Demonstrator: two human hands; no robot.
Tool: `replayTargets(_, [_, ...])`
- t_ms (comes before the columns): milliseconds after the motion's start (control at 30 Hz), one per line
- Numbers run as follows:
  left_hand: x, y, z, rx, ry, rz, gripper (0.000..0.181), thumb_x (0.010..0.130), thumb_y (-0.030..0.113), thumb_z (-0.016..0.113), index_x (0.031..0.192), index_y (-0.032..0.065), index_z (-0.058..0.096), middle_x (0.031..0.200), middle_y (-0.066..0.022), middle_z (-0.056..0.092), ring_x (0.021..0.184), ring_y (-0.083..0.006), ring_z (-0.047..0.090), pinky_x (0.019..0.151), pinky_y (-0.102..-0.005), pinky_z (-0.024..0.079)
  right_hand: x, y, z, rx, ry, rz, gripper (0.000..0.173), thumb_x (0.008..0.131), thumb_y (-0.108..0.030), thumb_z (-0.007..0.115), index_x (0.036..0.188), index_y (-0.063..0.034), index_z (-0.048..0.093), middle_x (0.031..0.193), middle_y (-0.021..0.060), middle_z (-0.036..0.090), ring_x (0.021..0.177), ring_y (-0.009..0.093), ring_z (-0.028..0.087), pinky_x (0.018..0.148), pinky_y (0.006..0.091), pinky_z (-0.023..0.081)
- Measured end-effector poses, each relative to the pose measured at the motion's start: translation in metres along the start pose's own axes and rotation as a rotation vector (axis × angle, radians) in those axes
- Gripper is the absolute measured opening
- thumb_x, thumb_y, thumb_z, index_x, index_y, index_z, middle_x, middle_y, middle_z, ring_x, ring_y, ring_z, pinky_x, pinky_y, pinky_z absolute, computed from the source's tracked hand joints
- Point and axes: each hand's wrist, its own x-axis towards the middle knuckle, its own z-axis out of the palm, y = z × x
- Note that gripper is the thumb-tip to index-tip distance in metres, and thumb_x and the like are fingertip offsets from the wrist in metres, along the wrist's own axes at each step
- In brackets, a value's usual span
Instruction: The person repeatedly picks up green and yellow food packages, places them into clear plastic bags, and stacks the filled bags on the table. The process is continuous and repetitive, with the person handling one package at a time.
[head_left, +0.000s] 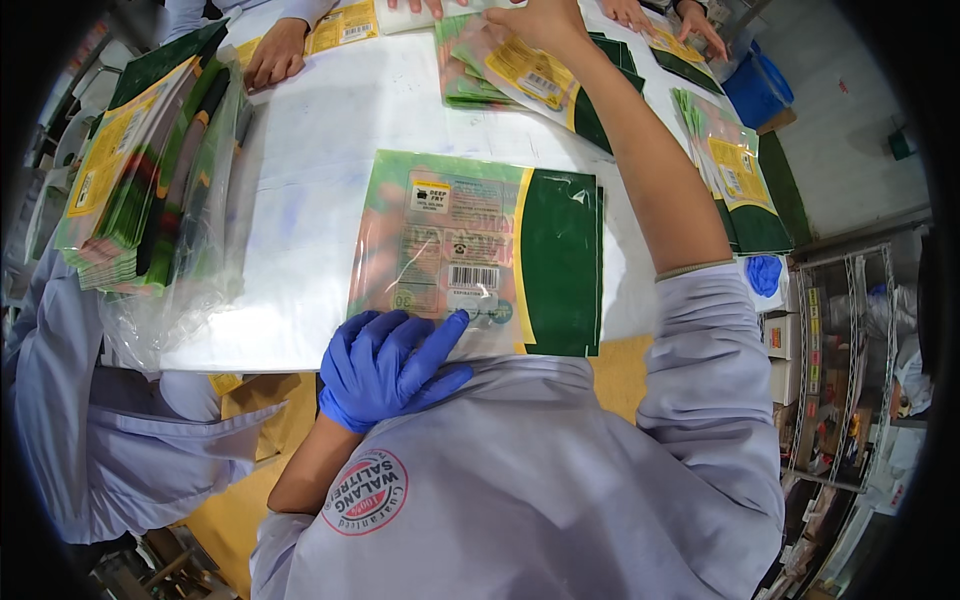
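A clear-fronted plastic food pouch (450, 255) lies flat before me at the table's near edge. It has a dark green end band, a yellow stripe, a barcode and printed text. My left hand (394, 367), in a blue glove, rests across its near left edge, index finger and thumb apart. My bare right hand (544, 26) reaches to the far side, over a pile of similar pouches (476, 86). A yellow-labelled pouch (536, 79) is under that hand, askew on the pile, its edge between the fingers; some fingertips are hidden.
A thick stack of pouches (120, 172) in a clear bag stands at the left of the white table (292, 195). More pouches (731, 172) lie at the right edge. Other people's hands (277, 56) work across the table. Wire shelving (840, 367) stands to the right.
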Motion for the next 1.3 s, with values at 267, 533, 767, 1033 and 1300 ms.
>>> replayTargets(267, [-0.002, 0.002, -0.002, -0.079, 0.035, -0.071, 0.052, 0.077, 0.049, 0.081, 0.118, 0.0178, 0.073, 0.106, -0.0005, 0.065, 0.096, -0.021, 0.063, 0.082, -0.0349, 0.053, -0.108, -0.075, -0.062, 0.63, -0.447, 0.016, 0.036, 0.083, -0.031, 0.086, 0.099, -0.002, 0.073, 0.086, 0.0038, 0.071, 0.069, 0.01, 0.063, 0.06, 0.0246, 0.048])
replayTargets(533, [-0.02, -0.001, 0.006, 0.008, 0.045, 0.011, 0.049, 0.083, 0.062, 0.073, 0.109, 0.021, 0.074, 0.108, 0.0011, 0.062, 0.102, -0.0215, 0.059, 0.082, -0.0369, 0.052, -0.18, -0.073, -0.072, 0.673, -1.0, 0.253, 0.034, 0.078, -0.021, 0.09, 0.1, -0.0015, 0.075, 0.081, 0.0052, 0.075, 0.061, 0.007, 0.065, 0.053, 0.0214, 0.05])
replayTargets(767, [-0.02, -0.006, 0.003, -0.029, 0.017, 0.057, 0.048, 0.088, 0.058, 0.07, 0.112, 0.0166, 0.074, 0.104, -0.0015, 0.062, 0.094, -0.0218, 0.061, 0.078, -0.036, 0.053, -0.186, -0.085, -0.071, 0.771, -1.037, 0.455, 0.045, 0.087, -0.019, 0.081, 0.124, 0.0013, 0.064, 0.094, 0.0107, 0.074, 0.08, 0.015, 0.069, 0.064, 0.0291, 0.056])
replayTargets(1033, [-0.005, -0.014, -0.005, -0.401, 0.254, -0.345, 0.057, 0.074, 0.07, 0.076, 0.091, 0.0167, 0.072, 0.09, -0.0002, 0.061, 0.081, -0.0198, 0.059, 0.078, -0.0321, 0.049, -0.193, -0.07, -0.077, 0.673, -0.864, 0.339, 0.035, 0.079, -0.012, 0.088, 0.108, -0.0005, 0.073, 0.098, 0.008, 0.076, 0.08, 0.012, 0.07, 0.074, 0.0277, 0.058])
replayTargets(1300, [0.098, -0.056, -0.052, -0.505, -0.085, -0.52, 0.034, 0.077, 0.022, 0.083, 0.064, 0.0067, 0.056, 0.055, -0.001, 0.047, 0.053, -0.0155, 0.043, 0.053, -0.0334, 0.034, -0.19, -0.094, -0.101, 0.679, -0.677, 0.038, 0.038, 0.084, -0.02, 0.085, 0.114, -0.0005, 0.071, 0.095, 0.0074, 0.075, 0.082, 0.012, 0.069, 0.072, 0.0277, 0.054])
